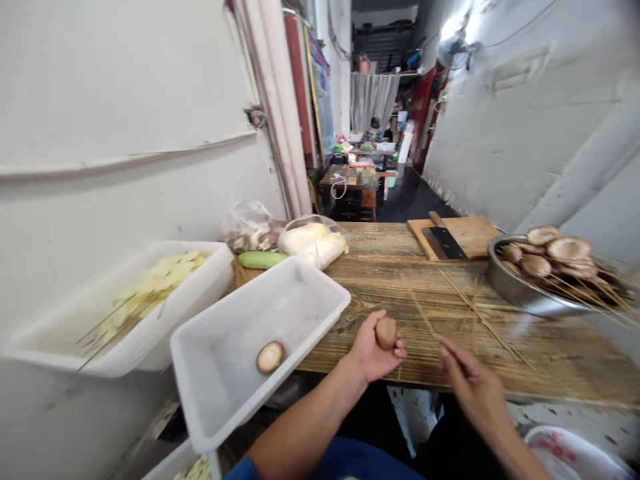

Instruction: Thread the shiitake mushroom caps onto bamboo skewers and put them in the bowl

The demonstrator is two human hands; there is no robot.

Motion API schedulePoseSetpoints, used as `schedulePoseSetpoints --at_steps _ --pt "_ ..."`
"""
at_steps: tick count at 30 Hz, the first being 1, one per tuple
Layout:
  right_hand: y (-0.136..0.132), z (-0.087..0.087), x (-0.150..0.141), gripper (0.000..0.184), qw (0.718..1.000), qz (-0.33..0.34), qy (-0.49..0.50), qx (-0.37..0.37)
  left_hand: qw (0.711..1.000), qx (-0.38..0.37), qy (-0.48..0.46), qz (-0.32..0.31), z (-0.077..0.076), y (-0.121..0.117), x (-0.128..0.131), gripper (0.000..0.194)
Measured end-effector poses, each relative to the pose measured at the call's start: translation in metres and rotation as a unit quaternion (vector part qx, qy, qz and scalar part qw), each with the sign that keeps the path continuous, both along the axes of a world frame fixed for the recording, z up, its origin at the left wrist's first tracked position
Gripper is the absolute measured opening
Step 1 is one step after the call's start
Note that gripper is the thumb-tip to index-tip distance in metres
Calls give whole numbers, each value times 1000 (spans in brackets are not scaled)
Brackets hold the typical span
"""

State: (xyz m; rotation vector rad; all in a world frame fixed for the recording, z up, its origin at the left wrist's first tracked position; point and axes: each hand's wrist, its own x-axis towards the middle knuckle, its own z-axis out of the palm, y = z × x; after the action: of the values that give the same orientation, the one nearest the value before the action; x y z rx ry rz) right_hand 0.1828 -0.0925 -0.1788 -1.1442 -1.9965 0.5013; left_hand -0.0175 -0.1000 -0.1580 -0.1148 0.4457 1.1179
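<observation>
Your left hand, palm up, has its fingers curled around a brown mushroom, above the near edge of the wooden surface. Your right hand pinches a thin skewer by its near end. The step seems to be bringing these two together; the next move probably calls for turning the tip toward the mushroom. The skewer's long axis leans leftward, its free end pointing to the far edge. The mushroom's stem is hidden.
</observation>
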Motion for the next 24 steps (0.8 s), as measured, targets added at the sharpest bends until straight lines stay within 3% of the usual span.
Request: schedulePoseSetpoints --at_steps 4,8,15,24 --pt "-61 0 -21 27 998 -2 60 -18 1000 4 10 27 1 2 3 33" --pt "-90 1 -8 26 999 -12 46 15 996 22 57 64 6 7 8 33" --pt "-100 14 17 40 1000 1 -21 12 988 20 111 103 15 26 20 26" --pt "-97 17 16 38 1000 6 -9 -7 986 28 131 104 24 27 26 27"
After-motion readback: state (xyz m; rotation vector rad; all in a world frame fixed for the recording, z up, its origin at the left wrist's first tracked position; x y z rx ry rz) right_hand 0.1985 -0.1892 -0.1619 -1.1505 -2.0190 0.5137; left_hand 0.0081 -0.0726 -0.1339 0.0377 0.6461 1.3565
